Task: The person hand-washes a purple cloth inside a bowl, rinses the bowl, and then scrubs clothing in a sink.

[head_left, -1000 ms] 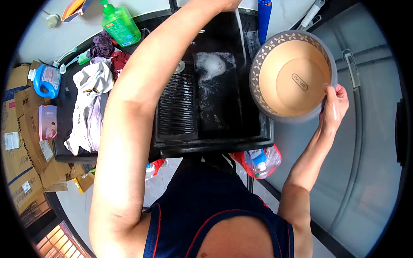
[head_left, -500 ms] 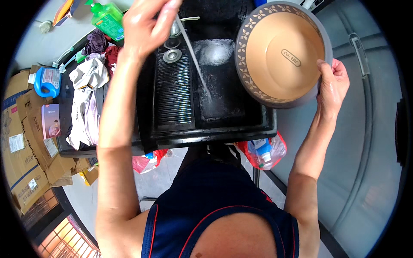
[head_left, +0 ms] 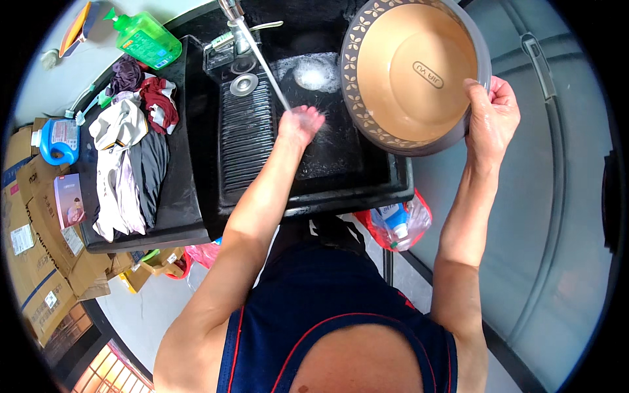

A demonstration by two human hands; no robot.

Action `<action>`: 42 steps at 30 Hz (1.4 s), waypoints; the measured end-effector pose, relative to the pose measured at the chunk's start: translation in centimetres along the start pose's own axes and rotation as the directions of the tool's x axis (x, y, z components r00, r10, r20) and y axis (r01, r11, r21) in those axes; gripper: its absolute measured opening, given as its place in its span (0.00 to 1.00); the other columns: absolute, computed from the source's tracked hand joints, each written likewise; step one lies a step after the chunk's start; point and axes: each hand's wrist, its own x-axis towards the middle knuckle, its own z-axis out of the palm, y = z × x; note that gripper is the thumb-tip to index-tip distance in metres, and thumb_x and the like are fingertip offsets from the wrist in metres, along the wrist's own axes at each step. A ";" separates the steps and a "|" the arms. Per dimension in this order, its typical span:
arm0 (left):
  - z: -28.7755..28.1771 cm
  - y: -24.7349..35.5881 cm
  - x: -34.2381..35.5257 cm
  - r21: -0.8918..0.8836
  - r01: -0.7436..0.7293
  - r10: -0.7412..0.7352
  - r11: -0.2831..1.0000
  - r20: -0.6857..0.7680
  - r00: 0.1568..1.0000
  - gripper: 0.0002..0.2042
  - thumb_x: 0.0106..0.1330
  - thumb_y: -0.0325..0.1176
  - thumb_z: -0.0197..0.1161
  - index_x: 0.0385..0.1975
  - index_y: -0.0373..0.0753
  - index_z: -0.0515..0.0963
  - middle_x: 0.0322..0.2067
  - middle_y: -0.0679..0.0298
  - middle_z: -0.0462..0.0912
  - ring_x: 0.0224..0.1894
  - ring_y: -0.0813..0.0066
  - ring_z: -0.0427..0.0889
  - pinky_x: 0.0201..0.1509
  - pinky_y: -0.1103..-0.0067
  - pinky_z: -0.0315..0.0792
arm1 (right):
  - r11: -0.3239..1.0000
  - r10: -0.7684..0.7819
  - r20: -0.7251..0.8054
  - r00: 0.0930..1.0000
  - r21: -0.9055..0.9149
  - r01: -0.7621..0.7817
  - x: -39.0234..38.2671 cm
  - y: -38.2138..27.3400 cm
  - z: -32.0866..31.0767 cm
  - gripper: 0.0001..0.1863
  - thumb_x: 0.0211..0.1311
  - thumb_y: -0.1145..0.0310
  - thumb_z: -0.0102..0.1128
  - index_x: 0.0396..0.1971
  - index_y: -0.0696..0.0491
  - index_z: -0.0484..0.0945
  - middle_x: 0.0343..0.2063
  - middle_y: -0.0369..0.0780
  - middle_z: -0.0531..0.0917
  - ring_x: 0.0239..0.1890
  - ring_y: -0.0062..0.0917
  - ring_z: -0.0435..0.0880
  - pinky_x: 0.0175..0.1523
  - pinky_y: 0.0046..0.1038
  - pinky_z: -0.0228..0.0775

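My right hand [head_left: 493, 119] grips the right rim of a large basin [head_left: 373, 98], tan inside with a grey leaf-patterned rim. The basin is tilted toward me over the right side of the black sink [head_left: 314, 204]. My left hand [head_left: 303, 124] is open, palm up, above the sink floor. A stream of water [head_left: 263, 62] from the tap [head_left: 230, 9] falls onto that hand and splashes. Beside it lies the sink's ribbed washboard [head_left: 246, 147]. White foam [head_left: 317, 74] sits on the sink floor behind the hand.
Left of the sink are clothes [head_left: 121, 157], a green pump bottle [head_left: 149, 39], a blue detergent bottle [head_left: 57, 141] and a purple box [head_left: 69, 200]. Cardboard [head_left: 49, 229] leans at the far left. A grey door [head_left: 524, 229] stands at the right. A bag of bottles [head_left: 400, 223] is below the sink.
My left hand has come down from the tap into the water stream and its fingers have opened. My right hand still holds the basin, which appears slightly further left and up.
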 end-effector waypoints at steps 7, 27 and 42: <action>-2.0 0.1 0.8 -0.163 0.046 -0.022 0.986 0.140 0.990 0.12 0.72 0.37 0.47 0.39 0.34 0.71 0.34 0.50 0.77 0.42 0.52 0.78 0.57 0.55 0.74 | 1.000 -0.006 0.008 1.000 0.024 0.006 -0.7 0.4 -0.3 0.08 0.53 0.77 0.66 0.32 0.61 0.76 0.25 0.30 0.77 0.26 0.10 0.70 0.35 0.14 0.65; 19.0 17.2 -20.5 0.662 -0.720 0.578 -0.206 0.676 0.457 0.12 0.68 0.32 0.58 0.25 0.32 0.81 0.22 0.68 0.79 0.23 0.79 0.72 0.27 0.78 0.64 | 0.996 0.077 0.021 0.997 -0.047 -0.076 -1.0 0.8 1.0 0.09 0.54 0.74 0.67 0.31 0.60 0.76 0.24 0.31 0.78 0.26 0.10 0.72 0.32 0.14 0.66; 24.3 13.9 -14.2 0.602 -0.624 0.615 -0.498 0.753 0.236 0.25 0.68 0.49 0.57 0.20 0.31 0.81 0.14 0.52 0.77 0.19 0.65 0.79 0.29 0.67 0.70 | 0.968 0.250 -0.015 0.968 -0.017 -0.251 -6.0 8.9 9.1 0.11 0.51 0.71 0.67 0.31 0.61 0.77 0.27 0.38 0.81 0.29 0.19 0.77 0.37 0.23 0.72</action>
